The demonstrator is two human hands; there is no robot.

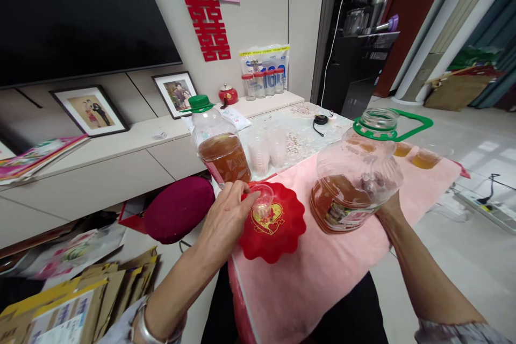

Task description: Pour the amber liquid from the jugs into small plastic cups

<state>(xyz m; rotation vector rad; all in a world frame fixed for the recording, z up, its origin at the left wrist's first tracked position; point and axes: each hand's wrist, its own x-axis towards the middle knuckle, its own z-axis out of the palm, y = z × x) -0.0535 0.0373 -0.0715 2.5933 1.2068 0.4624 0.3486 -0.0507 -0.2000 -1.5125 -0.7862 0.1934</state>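
Observation:
My left hand (231, 212) pinches the rim of a small clear plastic cup (264, 199) above a red scalloped plate (288, 236) with a gold heart on it. My right hand (389, 209) grips the far right side of a large clear plastic jug (355, 193), its fingers mostly hidden behind it. Amber liquid fills the lower part of this uncapped jug, and a green carrying handle (419, 123) circles its neck. Beyond the plate stands a second jug (226, 153) of amber liquid with a green cap. Stacked clear cups (268, 153) stand beside it.
A pink cloth (290, 290) covers the near table. Cups of amber liquid (426, 158) stand at its right end. A black coiled item (320, 119) lies on the patterned cover behind. Red-lidded jars (264, 83) line the cabinet. A power strip (489, 207) lies at right.

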